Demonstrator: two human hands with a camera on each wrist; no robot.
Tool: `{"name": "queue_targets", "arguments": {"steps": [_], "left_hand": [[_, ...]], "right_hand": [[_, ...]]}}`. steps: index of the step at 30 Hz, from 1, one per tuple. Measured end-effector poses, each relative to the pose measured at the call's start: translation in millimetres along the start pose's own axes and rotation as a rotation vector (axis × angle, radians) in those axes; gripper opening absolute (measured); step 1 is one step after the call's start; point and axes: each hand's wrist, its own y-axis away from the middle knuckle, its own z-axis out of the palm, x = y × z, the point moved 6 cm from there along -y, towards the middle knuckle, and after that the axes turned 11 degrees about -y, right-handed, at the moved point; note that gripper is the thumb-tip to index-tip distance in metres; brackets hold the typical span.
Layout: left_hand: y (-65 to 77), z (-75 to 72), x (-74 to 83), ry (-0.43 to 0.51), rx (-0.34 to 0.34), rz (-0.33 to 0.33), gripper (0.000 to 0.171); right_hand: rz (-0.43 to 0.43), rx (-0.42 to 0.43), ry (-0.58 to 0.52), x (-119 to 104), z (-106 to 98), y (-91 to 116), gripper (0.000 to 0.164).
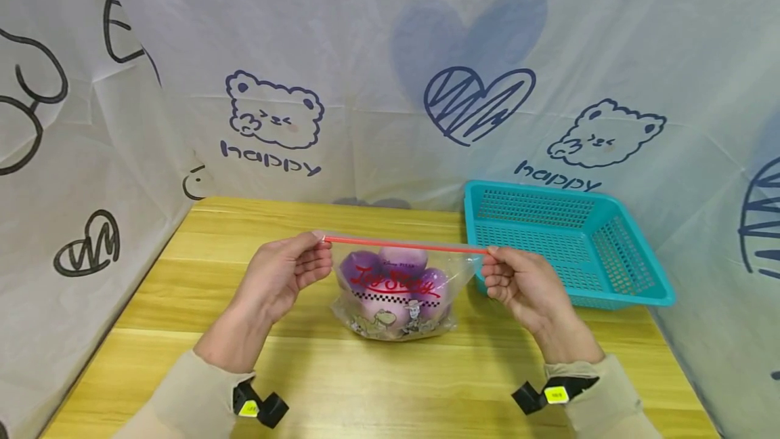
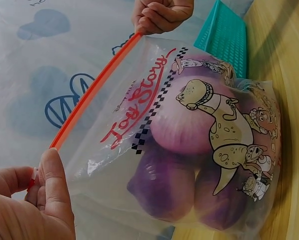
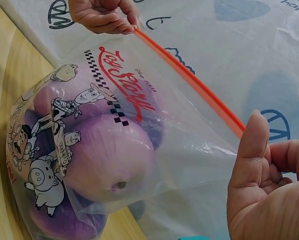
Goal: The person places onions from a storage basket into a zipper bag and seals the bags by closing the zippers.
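A clear zip bag [image 1: 461,268] with red Toy Story lettering and cartoon figures rests upright on the table. Several purple onions [image 3: 109,155] fill its lower part. Along the top runs a red-orange zip strip [image 1: 402,244], stretched straight and looking closed. My left hand [image 1: 283,266] pinches the strip's left end between thumb and fingers. At the other end, my right hand [image 1: 521,283] pinches the corner the same way. Both wrist views show the thumbs pressed on the strip, with the onions hanging below it inside the plastic.
A turquoise plastic basket [image 1: 621,290] with perforated walls stands at the right rear of the wooden table [image 1: 183,290], just behind my right hand. A white cloth [image 1: 365,53] printed with bears and hearts hangs behind the table and at its sides.
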Motion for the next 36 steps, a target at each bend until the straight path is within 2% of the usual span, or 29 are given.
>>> {"name": "queue_targets", "arguments": {"steps": [18,24,32,36], "left_hand": [[6.1,-4.1,6.5,0.018,0.003,0.003,0.022],[21.0,-8.1,6.8,0.001,0.013,0.002,0.021],[52.7,-16.3,11.4,-0.024,0.009,0.017,0.023],[63.3,-18.4,12.9,-0.041,-0.008,0.036,0.024]], "right_hand": [[-0.024,0.014,-0.004,-3.1,12.5,3.0,0.031],[-0.016,0.017,0.006,1.7,18.6,14.5,0.028],[-0.009,-0.047,-0.002,4.5,32.7,37.8,0.029],[-0.008,-0.061,-0.038,5.3,37.6,44.0,0.030]]}}
